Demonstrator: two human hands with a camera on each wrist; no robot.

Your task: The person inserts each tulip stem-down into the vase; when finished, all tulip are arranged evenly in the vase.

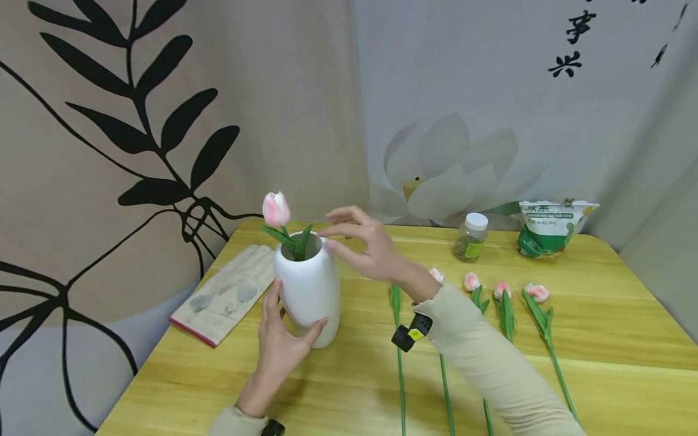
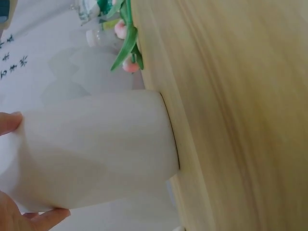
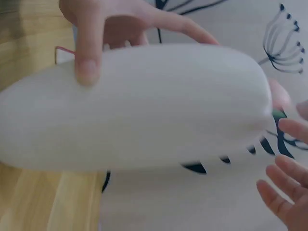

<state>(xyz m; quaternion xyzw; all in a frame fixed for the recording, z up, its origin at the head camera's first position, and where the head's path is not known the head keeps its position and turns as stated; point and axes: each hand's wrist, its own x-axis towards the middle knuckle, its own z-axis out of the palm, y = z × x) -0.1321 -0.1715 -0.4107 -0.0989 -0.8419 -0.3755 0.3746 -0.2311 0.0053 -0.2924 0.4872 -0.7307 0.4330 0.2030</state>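
Observation:
A white vase (image 1: 312, 297) stands on the wooden table, with one pink tulip (image 1: 276, 210) leaning out to the left of its mouth. The tulip's lower stem is hidden inside. My left hand (image 1: 283, 342) grips the vase low down, its thumb across the front and fingers along the left side. Beside the rim on the right is my right hand (image 1: 368, 242), fingers extended and holding nothing; whether a fingertip touches the rim I cannot tell. In the right wrist view, these loose fingers (image 3: 288, 180) appear just past the vase's mouth.
Several pink tulips (image 1: 537, 293) lie in a row on the table (image 1: 616, 315) at the right, partly under my right forearm. Behind them stand a clear jar (image 1: 470, 239) with a white lid and a green-white pouch (image 1: 551, 230). Left of the vase lies a folded cloth (image 1: 229, 293).

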